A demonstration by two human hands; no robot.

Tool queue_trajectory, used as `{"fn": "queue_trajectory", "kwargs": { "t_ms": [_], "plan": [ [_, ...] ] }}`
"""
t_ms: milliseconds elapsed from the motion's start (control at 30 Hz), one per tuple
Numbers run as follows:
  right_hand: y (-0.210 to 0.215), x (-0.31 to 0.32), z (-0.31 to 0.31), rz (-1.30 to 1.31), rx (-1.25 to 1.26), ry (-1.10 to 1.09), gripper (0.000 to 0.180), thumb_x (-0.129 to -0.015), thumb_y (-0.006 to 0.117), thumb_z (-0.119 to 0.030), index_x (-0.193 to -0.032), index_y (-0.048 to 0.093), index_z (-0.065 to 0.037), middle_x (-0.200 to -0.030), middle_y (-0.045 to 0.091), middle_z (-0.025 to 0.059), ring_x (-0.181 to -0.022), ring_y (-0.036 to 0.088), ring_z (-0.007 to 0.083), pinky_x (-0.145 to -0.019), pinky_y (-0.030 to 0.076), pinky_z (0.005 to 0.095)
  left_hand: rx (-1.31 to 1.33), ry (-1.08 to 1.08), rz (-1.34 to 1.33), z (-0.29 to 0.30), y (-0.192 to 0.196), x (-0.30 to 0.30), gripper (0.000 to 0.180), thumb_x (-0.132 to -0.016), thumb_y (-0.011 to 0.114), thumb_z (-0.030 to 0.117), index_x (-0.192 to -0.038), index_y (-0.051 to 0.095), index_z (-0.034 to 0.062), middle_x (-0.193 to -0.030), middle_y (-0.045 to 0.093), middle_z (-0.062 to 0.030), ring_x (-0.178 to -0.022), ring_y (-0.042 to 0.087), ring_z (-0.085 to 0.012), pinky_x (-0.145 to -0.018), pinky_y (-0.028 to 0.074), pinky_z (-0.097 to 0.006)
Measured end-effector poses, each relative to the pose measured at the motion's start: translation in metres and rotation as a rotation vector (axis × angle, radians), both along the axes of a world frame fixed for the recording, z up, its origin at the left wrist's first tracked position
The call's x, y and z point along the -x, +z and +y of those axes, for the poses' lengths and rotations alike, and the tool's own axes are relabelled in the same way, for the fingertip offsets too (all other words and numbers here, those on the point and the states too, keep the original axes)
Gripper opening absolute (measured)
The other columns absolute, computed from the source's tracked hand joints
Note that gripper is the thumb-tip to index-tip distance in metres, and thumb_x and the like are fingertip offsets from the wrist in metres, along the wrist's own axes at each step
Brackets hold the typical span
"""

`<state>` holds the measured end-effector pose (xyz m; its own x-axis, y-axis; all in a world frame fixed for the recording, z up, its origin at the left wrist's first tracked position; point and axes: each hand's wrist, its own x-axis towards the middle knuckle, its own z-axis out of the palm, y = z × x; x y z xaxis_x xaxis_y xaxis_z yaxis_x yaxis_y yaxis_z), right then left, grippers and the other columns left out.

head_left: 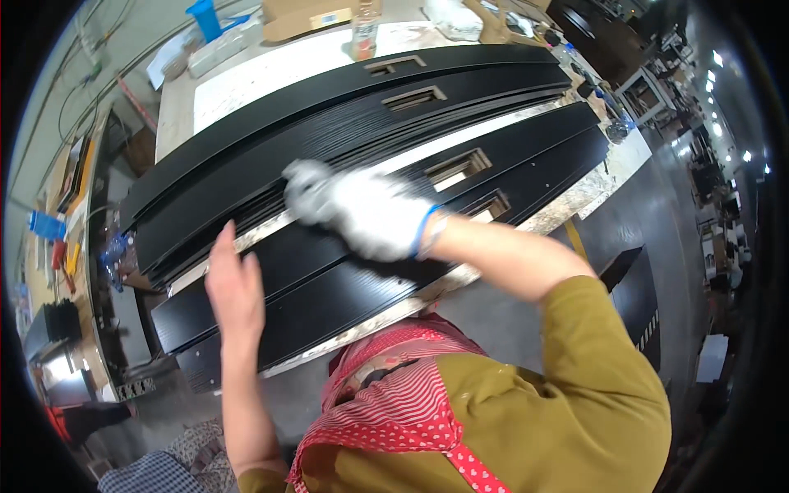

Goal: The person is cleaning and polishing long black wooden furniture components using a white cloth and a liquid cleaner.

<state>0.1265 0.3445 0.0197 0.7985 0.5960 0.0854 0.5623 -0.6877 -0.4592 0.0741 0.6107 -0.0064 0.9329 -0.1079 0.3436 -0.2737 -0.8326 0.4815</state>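
My bare left hand (234, 283) is over the left part of the black panels, its fingers stretched out and apart, holding nothing. A white glove (374, 209) covers my right hand (362, 214), which is low over the middle of the panels and blurred by motion. Its fingers look curled; a greyish crumpled patch at their tips could be a cloth or soiled glove fabric. Beneath the hands lies a long black panel (526, 148) with a rectangular cut-out (459, 169). Another black panel (345, 123) with a similar slot rests farther back, on a stack of like pieces.
The panels lie on a white, stained worktable (567, 209). At its far side are a bottle (366, 31), a cardboard box (304, 16) and a blue cup (204, 18). A side bench with tools (72, 259) stands at the left. More dark panels (633, 296) lean at the right.
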Motion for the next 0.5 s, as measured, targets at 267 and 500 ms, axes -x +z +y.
{"fn": "queue_trajectory", "kwargs": {
  "t_ms": [267, 500],
  "plan": [
    [0.035, -0.019, -0.216, 0.134, -0.015, -0.591, 0.024, -0.091, 0.053, -0.022, -0.112, 0.062, -0.013, -0.099, 0.068, 0.0135, -0.101, 0.062, 0.0259, -0.089, 0.050, 0.0332, -0.348, 0.067, 0.120, -0.051, -0.036, -0.021, 0.042, -0.095, 0.055, 0.033, -0.127, 0.057, 0.0072, -0.115, 0.060, -0.0127, -0.111, 0.053, -0.0304, -0.102, 0.035, -0.044],
    [0.013, -0.033, -0.227, -0.080, 0.323, -0.300, 0.018, -0.081, 0.055, -0.011, -0.095, 0.066, -0.006, -0.093, 0.067, 0.0225, -0.089, 0.067, 0.0340, -0.079, 0.054, 0.0425, -0.388, 0.087, 0.192, -0.050, -0.034, -0.026, 0.034, -0.097, 0.050, 0.031, -0.119, 0.060, 0.0064, -0.112, 0.059, -0.0144, -0.110, 0.053, -0.0333, -0.102, 0.034, -0.044]
  ]
}}
